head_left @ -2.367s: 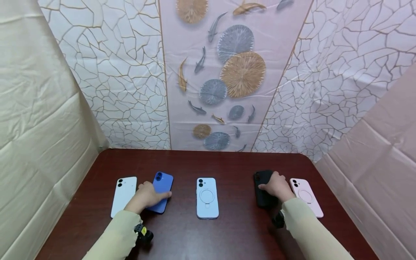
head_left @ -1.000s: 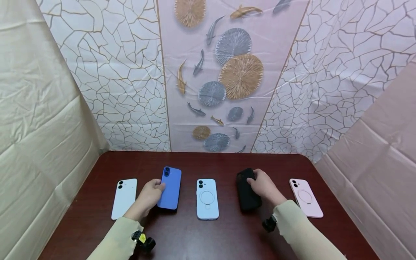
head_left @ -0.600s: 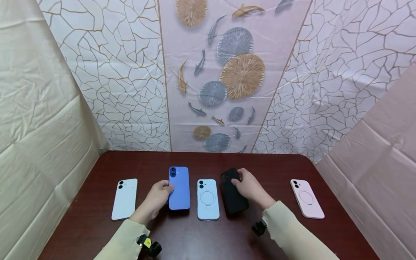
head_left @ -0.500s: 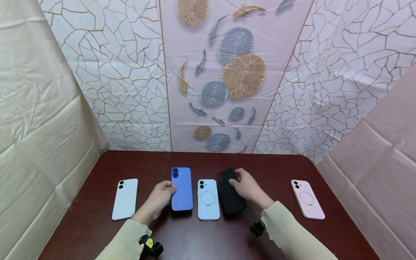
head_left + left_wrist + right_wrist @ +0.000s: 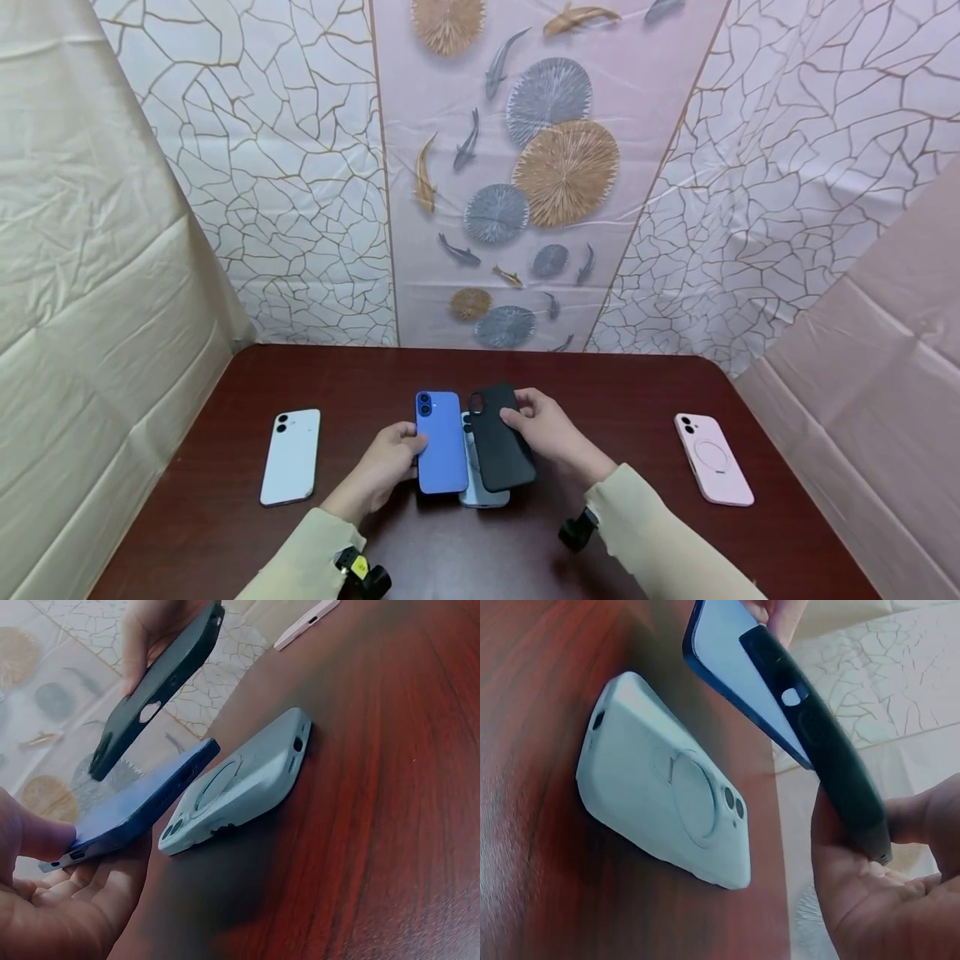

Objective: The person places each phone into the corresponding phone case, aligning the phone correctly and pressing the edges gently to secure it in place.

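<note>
The blue smartphone (image 5: pixel 444 457) is held above the left side of the pale blue ring-backed phone (image 5: pixel 483 500), which is taken here as the landmark; the black phone case (image 5: pixel 504 450) is held above the landmark's right side. Both are raised clear of the dark red-brown table (image 5: pixel 465 550), on which the landmark lies with its back up.

The blue smartphone would be expected to handle as a rigid, moderately heavy slab, smooth enough to slip and breakable if dropped, and is best taken by its long sides, clear of the lenses. The case should be lighter and slightly flexible; a firm edge grip away from the camera cutout would be suited to it.

By the left hand (image 5: pixel 386 462), the blue smartphone is pinched at the long side away from the landmark, with the thumb laid on its back and the fingers kept underneath. By the right hand (image 5: pixel 553 432), the case is pinched at its upper outer side, thumb on top, so most of its length is left reaching over the landmark. Whether the facing edges of the case and the blue smartphone are touching cannot be told for certain, since they are overlapped in the right wrist view.
</note>
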`<state>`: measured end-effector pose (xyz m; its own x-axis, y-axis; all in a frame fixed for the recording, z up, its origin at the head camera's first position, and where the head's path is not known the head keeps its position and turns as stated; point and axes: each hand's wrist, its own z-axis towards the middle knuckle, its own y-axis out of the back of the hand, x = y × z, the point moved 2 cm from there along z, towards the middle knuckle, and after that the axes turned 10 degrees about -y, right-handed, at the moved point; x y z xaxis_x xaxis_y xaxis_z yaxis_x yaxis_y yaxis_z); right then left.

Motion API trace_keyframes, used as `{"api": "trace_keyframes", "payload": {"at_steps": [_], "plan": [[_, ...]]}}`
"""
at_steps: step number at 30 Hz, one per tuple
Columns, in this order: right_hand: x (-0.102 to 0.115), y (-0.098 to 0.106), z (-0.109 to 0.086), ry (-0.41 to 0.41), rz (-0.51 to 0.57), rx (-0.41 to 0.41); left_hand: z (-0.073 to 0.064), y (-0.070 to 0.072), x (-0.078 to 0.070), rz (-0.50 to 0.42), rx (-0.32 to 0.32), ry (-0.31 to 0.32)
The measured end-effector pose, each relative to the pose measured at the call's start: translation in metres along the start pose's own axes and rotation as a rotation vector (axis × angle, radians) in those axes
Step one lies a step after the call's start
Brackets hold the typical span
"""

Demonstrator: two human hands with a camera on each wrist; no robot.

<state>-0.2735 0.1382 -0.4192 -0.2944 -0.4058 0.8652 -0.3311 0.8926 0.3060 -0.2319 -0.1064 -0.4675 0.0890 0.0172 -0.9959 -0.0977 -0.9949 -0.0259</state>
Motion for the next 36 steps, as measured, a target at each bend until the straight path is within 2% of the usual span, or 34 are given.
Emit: {"api": "trace_keyframes", "payload": {"at_steps": [3,9,17,22,26,36], "plan": [[0.0,-0.005,0.001,-0.008,0.041,0.019,-0.001,-0.003,0.001,-0.001,0.021,0.006],[0.002,-0.011,-0.001,-0.004,0.046,0.021,-0.002,-0.006,0.001,-0.05,0.063,0.008],[-0.002,-0.012,-0.001,-0.034,-0.088,-0.031,-0.005,-0.011,-0.006,-0.097,0.123,-0.022],[-0.002,-0.014,-0.002,-0.06,-0.061,0.015,-0.008,-0.014,-0.008,-0.133,0.146,-0.046],[-0.001,-0.017,-0.003,-0.051,-0.039,0.045,-0.008,-0.016,-0.007,-0.158,0.17,-0.057],[0.001,-0.022,-0.006,-0.038,-0.028,0.068,-0.009,-0.02,-0.005,-0.246,0.216,-0.055]]}}
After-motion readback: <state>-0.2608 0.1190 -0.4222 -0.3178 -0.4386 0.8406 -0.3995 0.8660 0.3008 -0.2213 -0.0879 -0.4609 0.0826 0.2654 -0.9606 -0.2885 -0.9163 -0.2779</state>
